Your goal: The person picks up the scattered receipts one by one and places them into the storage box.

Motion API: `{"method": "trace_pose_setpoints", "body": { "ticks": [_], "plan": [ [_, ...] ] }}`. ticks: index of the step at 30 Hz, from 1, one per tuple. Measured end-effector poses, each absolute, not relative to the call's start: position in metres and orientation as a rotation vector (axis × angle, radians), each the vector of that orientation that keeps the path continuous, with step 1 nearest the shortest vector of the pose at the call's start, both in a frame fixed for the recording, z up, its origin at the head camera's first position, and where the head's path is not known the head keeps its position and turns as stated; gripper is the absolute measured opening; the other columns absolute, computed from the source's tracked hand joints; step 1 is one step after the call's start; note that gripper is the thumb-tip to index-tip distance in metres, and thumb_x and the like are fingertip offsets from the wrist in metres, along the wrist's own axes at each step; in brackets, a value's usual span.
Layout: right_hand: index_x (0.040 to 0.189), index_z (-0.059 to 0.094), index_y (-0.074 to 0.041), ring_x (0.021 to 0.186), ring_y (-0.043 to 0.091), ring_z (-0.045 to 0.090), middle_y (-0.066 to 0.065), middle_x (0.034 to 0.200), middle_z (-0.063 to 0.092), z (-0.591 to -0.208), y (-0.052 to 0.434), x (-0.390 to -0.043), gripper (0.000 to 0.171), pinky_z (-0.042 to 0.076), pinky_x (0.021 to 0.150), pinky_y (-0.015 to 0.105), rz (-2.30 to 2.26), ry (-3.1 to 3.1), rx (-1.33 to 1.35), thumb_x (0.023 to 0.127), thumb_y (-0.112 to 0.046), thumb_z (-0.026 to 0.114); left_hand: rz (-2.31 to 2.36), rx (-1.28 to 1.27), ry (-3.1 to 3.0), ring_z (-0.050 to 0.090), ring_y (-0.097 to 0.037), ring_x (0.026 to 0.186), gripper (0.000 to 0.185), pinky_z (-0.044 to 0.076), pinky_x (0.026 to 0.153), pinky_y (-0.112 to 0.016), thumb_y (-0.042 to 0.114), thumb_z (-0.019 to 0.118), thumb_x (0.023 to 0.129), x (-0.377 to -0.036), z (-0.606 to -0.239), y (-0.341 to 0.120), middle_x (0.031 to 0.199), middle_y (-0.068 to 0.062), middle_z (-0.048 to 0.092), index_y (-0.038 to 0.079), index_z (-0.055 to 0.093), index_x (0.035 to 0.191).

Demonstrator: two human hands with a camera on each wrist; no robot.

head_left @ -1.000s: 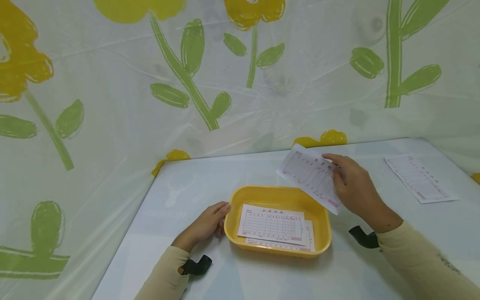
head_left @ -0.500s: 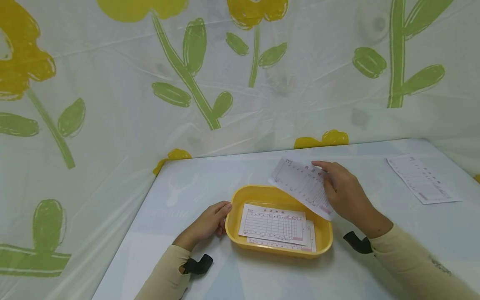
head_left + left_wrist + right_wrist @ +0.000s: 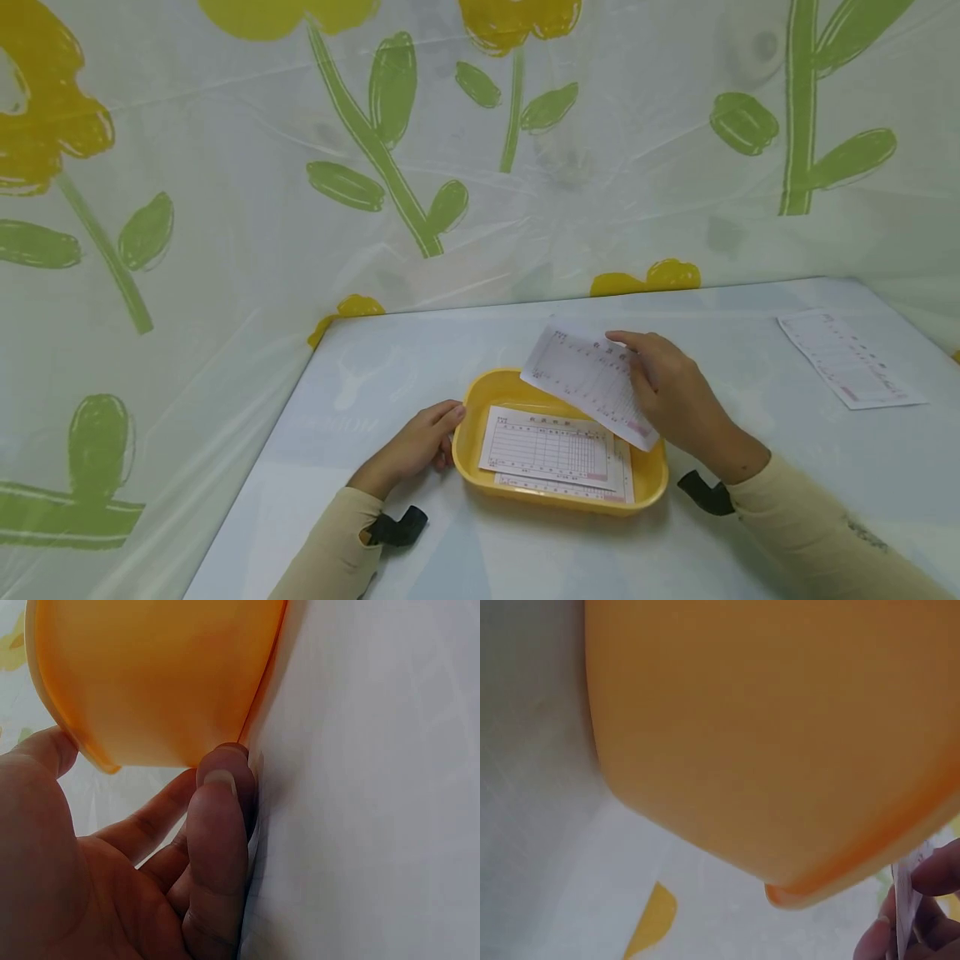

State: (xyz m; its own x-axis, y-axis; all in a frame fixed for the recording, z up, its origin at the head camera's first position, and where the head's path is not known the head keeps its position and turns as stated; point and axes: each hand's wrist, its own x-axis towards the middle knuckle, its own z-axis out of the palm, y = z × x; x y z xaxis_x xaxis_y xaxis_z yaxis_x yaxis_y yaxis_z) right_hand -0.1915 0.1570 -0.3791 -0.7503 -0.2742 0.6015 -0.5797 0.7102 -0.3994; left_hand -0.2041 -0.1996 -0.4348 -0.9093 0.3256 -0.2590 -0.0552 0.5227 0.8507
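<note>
A shallow yellow plastic tray [image 3: 495, 385] stands on the table, with printed receipt slips [image 3: 551, 446] lying overlapped inside. At its left end my left hand [image 3: 412, 442] holds it. The left wrist view shows that thumb at the rim of the tray [image 3: 157, 682] and the fingers against the base of its end wall. Between thumb and fingers, my right hand [image 3: 678, 396] pinches another receipt slip [image 3: 573, 367], tilted over the tray's back right part. In the right wrist view the slip [image 3: 904, 911] appears edge-on beside the tray rim, partly cut off by the frame.
Another receipt slip [image 3: 851, 358] lies on the white table [image 3: 360, 508] at the far right. Behind the table's back edge hangs a pale curtain [image 3: 247, 167] with printed flowers. Black curved pieces [image 3: 401, 527] show at both sleeve cuffs.
My right hand has moved left and slightly toward me, bringing the receipt slip from the tray's back right corner further over the tray. My left hand keeps its hold.
</note>
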Motion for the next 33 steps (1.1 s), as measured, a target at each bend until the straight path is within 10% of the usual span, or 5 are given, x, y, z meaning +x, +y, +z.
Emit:
{"method": "trace_pose_setpoints", "body": {
  "ticks": [33],
  "plan": [
    [0.134,0.058,-0.010,0.083,0.011,0.053,0.003,0.103,0.066,-0.398,0.129,-0.187,0.047,0.056,0.074,0.031,0.743,-2.454,0.866,0.091,0.009,0.061,1.320,0.227,2.398,0.053,-0.017,0.056,0.050,0.049,0.057,-0.029,0.054,0.041,0.104,-0.204,-0.432,-0.197,0.069,-0.003,0.062,0.016,0.057,0.133]
  ]
}}
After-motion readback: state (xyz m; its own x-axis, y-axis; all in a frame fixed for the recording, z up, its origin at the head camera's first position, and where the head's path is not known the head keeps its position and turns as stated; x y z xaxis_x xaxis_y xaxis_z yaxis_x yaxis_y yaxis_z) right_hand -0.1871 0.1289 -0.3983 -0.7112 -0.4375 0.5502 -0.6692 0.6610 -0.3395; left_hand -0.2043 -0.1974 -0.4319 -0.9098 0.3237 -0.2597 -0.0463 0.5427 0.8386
